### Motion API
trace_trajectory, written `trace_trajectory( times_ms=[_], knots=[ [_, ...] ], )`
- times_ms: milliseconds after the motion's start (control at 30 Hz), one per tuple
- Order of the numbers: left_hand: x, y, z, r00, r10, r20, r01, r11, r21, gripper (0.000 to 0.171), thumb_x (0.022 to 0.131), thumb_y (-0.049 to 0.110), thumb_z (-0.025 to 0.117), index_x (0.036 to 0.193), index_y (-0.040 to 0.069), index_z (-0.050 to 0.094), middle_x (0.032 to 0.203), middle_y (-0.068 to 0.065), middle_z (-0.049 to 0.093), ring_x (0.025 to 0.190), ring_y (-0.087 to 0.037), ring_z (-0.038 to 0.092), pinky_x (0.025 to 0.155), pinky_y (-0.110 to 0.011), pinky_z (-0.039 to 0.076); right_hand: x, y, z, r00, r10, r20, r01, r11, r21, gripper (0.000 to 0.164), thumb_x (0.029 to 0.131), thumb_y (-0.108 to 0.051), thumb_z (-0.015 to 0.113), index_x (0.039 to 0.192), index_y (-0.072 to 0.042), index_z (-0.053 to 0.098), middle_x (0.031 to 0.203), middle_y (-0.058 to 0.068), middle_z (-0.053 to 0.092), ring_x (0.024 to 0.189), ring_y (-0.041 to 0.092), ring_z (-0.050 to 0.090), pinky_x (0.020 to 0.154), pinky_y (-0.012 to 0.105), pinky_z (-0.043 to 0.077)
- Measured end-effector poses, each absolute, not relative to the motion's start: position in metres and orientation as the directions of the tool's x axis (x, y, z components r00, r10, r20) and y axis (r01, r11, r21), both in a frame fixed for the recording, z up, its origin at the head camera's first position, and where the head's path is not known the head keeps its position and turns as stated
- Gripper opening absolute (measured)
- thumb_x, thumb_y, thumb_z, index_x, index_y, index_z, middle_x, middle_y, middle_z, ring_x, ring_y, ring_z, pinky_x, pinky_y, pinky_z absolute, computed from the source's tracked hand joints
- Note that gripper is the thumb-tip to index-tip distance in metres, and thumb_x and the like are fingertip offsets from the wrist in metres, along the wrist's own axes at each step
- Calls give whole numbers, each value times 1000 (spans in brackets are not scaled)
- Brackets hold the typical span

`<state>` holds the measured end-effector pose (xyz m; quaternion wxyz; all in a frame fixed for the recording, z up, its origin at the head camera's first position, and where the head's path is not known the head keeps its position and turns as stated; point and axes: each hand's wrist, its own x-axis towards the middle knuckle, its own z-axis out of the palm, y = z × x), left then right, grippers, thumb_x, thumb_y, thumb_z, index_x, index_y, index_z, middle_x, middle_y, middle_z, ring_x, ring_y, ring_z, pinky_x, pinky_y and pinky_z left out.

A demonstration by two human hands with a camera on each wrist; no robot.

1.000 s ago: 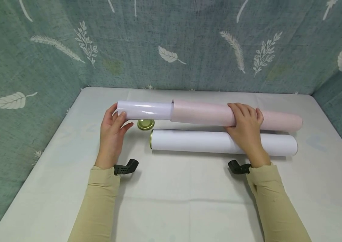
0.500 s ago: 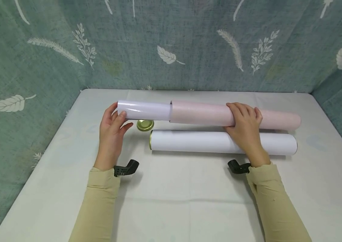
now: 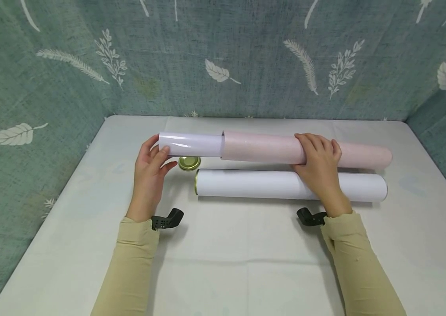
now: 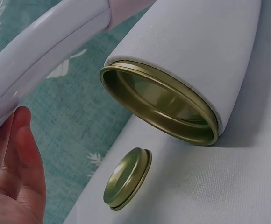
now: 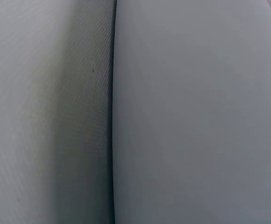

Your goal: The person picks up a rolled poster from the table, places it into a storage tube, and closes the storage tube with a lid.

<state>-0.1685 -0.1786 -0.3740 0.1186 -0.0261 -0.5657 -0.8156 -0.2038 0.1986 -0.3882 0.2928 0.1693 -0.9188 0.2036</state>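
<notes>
Your left hand [image 3: 148, 175] pinches the end of the glossy white roll [image 3: 193, 145], which juts from the pink roll [image 3: 263, 148] your right hand [image 3: 320, 164] grips, just beyond the gold-rimmed white tube [image 3: 246, 184] and gold lid [image 3: 189, 163] on the white-covered table [image 3: 242, 281].

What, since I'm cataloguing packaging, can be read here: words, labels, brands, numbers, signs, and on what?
None can be read in any view.
Glossy white roll, pale pink cylindrical tube, gold-rimmed white cylindrical tube: no print on visible sides.
Round gold metal lid: no visible lettering.
Teal fabric backdrop: white leaf pictures, no words.
</notes>
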Motion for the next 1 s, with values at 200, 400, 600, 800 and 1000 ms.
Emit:
trace_trajectory(
  times_ms=[200, 400, 600, 800, 1000],
  knots=[
    [-169, -177, -374, -973, -152, 176, 216, -305, 928, 49, 86, 14, 60, 130, 12, 38, 121, -15, 47, 99, -24, 53, 79, -36, 44, -204, 198, -388, -766, -189, 615, -432, 859, -274, 66, 62, -14, 80, 121, -14, 52, 120, 8, 51, 114, 30, 38, 99, 52, 9],
    [-169, -177, -376, -977, -130, 168, 200, -293, 935, 49, 87, 15, 59, 130, 13, 37, 122, -14, 47, 100, -24, 52, 84, -42, 41, -204, 198, -388, -765, -190, 615, -434, 858, -274, 65, 62, -14, 80, 121, -14, 52, 120, 8, 51, 114, 30, 38, 99, 52, 9],
    [-169, -177, -379, -981, -115, 159, 186, -286, 940, 50, 87, 17, 59, 131, 14, 36, 122, -14, 47, 102, -26, 52, 85, -42, 41, -204, 198, -391, -761, -192, 619, -435, 860, -268, 66, 61, -14, 80, 121, -14, 52, 120, 8, 51, 114, 29, 38, 99, 52, 9],
    [-168, -176, -382, -984, -100, 147, 170, -272, 947, 50, 87, 20, 59, 131, 16, 35, 121, -14, 47, 104, -29, 51, 86, -41, 39, -204, 199, -392, -759, -187, 623, -430, 863, -265, 66, 61, -13, 80, 121, -14, 52, 120, 8, 51, 114, 30, 38, 98, 52, 9],
    [-166, -174, -380, -987, -84, 138, 155, -269, 950, 50, 88, 20, 58, 132, 15, 35, 120, -14, 48, 106, -31, 50, 87, -42, 39, -204, 199, -393, -759, -188, 624, -432, 861, -267, 65, 62, -14, 80, 121, -14, 52, 120, 8, 51, 114, 29, 38, 99, 52, 9]
  ],
)
